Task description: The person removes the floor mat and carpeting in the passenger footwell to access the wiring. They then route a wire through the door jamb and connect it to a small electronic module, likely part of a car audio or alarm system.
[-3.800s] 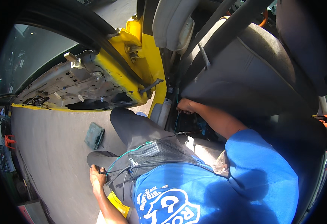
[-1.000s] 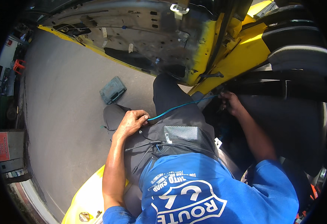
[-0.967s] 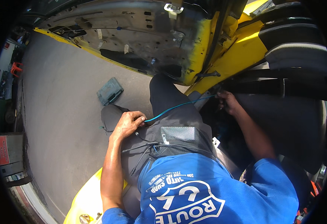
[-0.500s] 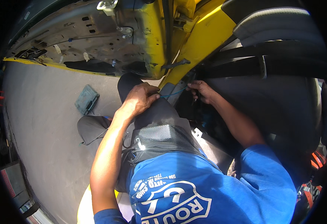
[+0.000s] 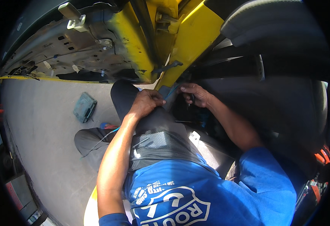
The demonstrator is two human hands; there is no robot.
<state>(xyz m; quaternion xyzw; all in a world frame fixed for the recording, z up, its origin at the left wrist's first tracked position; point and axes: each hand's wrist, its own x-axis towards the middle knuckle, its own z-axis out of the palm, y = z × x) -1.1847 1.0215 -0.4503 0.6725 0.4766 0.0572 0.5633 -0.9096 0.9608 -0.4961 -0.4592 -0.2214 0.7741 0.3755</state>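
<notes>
A thin blue wire runs between my two hands, above my bent leg. My left hand rests over the thigh, thumb and fingertips pinched on one part of the wire. My right hand, in front of the dark car interior, is closed with its fingertips at the wire's other part. Something small and dark shows under the curled fingers of the right hand, too shaded to name. A longer cord, blue at one end and dark along the rest, trails over my other leg beside my left forearm.
An open yellow car door with its bare inner metal panel stands at the upper left. The yellow door sill and a dark seat are to the right. A green plastic case lies on the concrete floor.
The wire was a single stretched curve and now looks bunched or doubled between the hands. My hands have drawn closer together. The view has shifted, and the trailing cord shows more blue.
</notes>
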